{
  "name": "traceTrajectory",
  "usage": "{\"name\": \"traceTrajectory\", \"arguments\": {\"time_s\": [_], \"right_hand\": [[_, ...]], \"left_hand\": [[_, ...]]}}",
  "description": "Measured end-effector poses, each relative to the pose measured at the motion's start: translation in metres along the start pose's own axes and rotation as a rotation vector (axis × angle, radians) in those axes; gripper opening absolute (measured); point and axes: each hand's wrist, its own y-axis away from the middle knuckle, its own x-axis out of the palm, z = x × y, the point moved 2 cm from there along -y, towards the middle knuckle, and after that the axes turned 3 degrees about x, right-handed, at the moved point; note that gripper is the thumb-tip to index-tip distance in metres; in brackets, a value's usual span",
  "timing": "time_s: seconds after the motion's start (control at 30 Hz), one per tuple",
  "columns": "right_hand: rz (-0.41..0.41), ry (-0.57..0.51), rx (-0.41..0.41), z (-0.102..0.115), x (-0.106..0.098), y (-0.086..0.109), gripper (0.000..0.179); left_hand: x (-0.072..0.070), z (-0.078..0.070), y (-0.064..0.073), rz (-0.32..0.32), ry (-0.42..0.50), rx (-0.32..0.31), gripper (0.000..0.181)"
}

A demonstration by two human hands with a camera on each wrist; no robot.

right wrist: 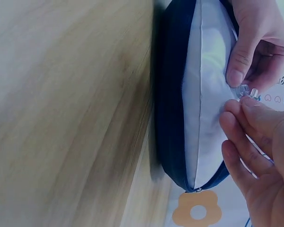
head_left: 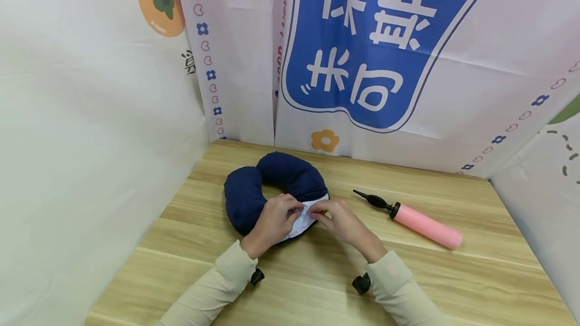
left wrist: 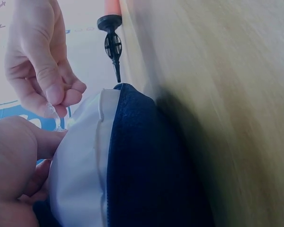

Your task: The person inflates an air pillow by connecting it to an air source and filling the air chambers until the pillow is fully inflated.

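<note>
A navy U-shaped neck pillow [head_left: 243, 194] lies on the table, its cover unzipped along the near right side. Through that opening the white inflatable bladder [right wrist: 209, 123] bulges out. My left hand [head_left: 275, 219] leans over the pillow and pinches the clear valve [right wrist: 241, 89] on the bladder at its base, thumb and fingers close to the white surface. From the other side my right hand [head_left: 343, 221] pinches the small clear valve plug [right wrist: 254, 93] between thumb and fingertips. The fingertips of both hands almost meet above the bladder.
To the right of the pillow lies a pink hand pump [head_left: 428, 226] with a black nozzle [head_left: 375, 200] pointing toward the back left. The wood-grain table [head_left: 308, 290] is enclosed by printed white cloth [head_left: 244, 84] at the back and sides.
</note>
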Motion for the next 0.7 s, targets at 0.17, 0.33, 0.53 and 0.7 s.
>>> {"name": "traceTrajectory", "arguments": {"time_s": [0.17, 0.33, 0.53, 0.7], "right_hand": [[-0.011, -0.012, -0.014, 0.000, 0.002, -0.002, 0.010], [-0.043, -0.029, -0.007, 0.002, 0.005, -0.005, 0.007], [-0.055, -0.037, 0.014, 0.004, 0.008, -0.008, 0.006], [-0.077, -0.039, 0.021, 0.006, 0.010, -0.009, 0.004]], "left_hand": [[0.001, -0.001, 0.000, 0.003, -0.023, 0.012, 0.012], [0.001, -0.003, -0.001, 0.003, -0.032, 0.019, 0.014], [0.000, -0.004, -0.001, 0.003, -0.033, 0.014, 0.015], [-0.002, -0.004, -0.002, 0.000, -0.014, 0.002, 0.014]]}}
